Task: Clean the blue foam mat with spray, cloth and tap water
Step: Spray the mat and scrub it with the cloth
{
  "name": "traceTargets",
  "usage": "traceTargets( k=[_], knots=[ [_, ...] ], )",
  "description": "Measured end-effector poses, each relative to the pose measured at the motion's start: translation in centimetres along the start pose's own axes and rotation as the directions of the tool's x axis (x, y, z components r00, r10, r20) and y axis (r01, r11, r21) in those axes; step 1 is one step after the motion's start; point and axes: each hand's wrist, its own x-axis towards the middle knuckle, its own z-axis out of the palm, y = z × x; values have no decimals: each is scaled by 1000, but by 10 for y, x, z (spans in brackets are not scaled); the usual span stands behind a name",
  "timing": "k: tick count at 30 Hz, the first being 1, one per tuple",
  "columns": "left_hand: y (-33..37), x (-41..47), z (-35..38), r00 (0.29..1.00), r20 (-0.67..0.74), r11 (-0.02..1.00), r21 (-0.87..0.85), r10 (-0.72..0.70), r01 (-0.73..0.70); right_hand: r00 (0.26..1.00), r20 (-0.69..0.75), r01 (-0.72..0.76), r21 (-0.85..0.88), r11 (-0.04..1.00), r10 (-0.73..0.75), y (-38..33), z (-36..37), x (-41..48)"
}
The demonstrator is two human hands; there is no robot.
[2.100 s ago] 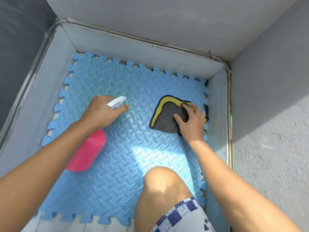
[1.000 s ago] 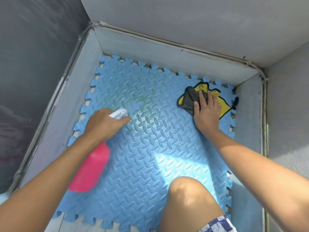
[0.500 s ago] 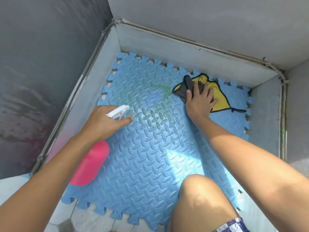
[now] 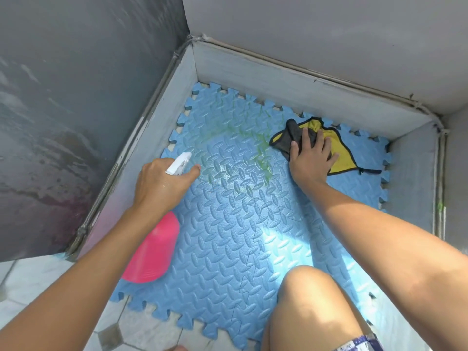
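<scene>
two hands work on the blue foam mat (image 4: 228, 244) lying in a walled corner: left hand (image 4: 162, 183) gripping a pink spray bottle (image 4: 152, 252), right hand (image 4: 310, 158) pressing a grey-and-yellow cloth (image 4: 336, 148) flat, which could smear the greenish residue (image 4: 260, 150) wider.

Left hand (image 4: 159, 184) grips the pink spray bottle (image 4: 152, 252) at nine o'clock; right hand (image 4: 310, 158) presses the cloth (image 4: 339, 145) flat on the blue mat (image 4: 228, 249) at one o'clock.

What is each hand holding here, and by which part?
The left hand grips the pink spray bottle at its white trigger head. The right hand presses flat on the grey-and-yellow cloth, near its grey end, on the blue mat.
</scene>
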Motion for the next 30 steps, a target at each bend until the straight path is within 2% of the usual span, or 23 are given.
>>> traceTargets(
  k=[2, 8, 14, 20, 25, 30],
  knots=[
    [-1, 2, -2, 996, -75, 998, 23, -52, 54, 1000, 2, -4, -9, 1000, 4, 0, 0, 0],
    [3, 2, -2, 998, -66, 1000, -19, -11, 10, 1000, -8, -2, -13, 1000, 2, -2, 0, -1],
    [24, 7, -4, 973, -229, 1000, 25, 9, -4, 1000, -9, 3, -18, 1000, -3, -1, 1, 0],
    [32, 15, 0, 984, -151, 995, 38, 99, -95, 1000, -29, 12, -14, 1000, -13, -1, 3, 0],
    [37, 18, 12, 972, 33, 971, 34, 234, -235, 1000, -24, 14, -14, 1000, -14, 0, 3, 0],
    [46, 13, 16, 980, -12, 975, 105, 199, -197, 1000, -23, 13, -10, 1000, -13, -1, 3, 0]
  ],
)
